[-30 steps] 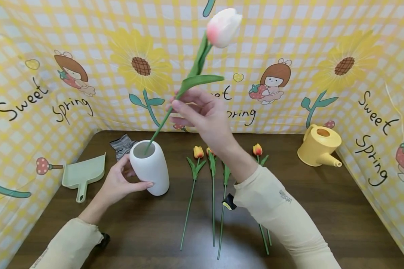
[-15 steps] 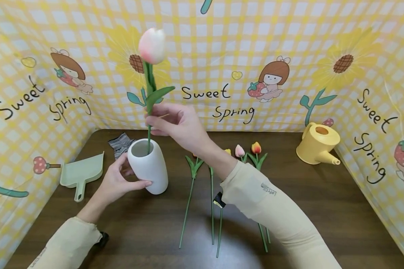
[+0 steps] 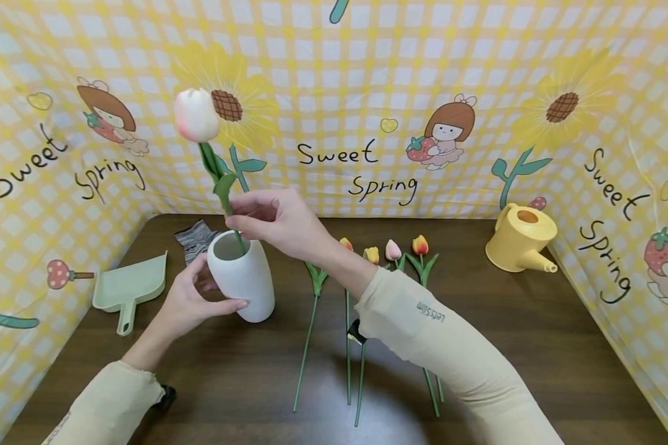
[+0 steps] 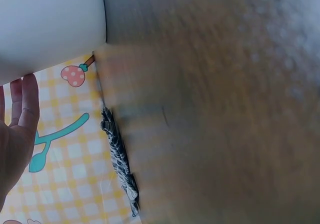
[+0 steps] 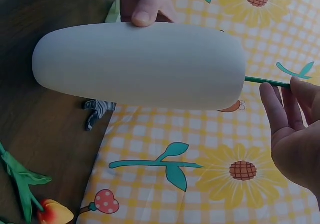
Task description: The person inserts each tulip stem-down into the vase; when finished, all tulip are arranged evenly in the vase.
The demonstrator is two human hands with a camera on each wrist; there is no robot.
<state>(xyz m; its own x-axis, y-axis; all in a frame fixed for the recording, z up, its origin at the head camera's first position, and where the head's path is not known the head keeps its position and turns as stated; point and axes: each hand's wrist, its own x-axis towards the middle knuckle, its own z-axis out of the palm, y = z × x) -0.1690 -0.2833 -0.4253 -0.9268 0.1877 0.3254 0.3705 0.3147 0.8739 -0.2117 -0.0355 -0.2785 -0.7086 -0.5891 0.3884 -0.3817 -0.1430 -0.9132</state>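
Note:
A white vase (image 3: 245, 287) is gripped at its left side by my left hand (image 3: 192, 303), thumb across the front and fingers behind. My right hand (image 3: 281, 222) pinches the green stem of a white-and-pink tulip (image 3: 197, 115) between thumb and fingertips, just above the vase's mouth. The stem's lower end is inside the vase, and the bloom leans left. In the right wrist view, the stem (image 5: 267, 82) runs into the vase opening. Only part of the vase (image 4: 50, 29) and the left fingers (image 4: 30, 101) show in the left wrist view.
Several tulips lie on the brown table, among them an orange-red tulip (image 3: 420, 245), a pink tulip (image 3: 393, 250) and a yellow tulip (image 3: 371, 255). A green dustpan (image 3: 130, 284) and grey striped cloth (image 3: 196, 240) lie left; a yellow watering can (image 3: 520, 238) stands right.
My right hand has moved left and down with the tulip, which has swung from leaning right to leaning left, its stem deeper in the vase. My left hand keeps its hold on the vase.

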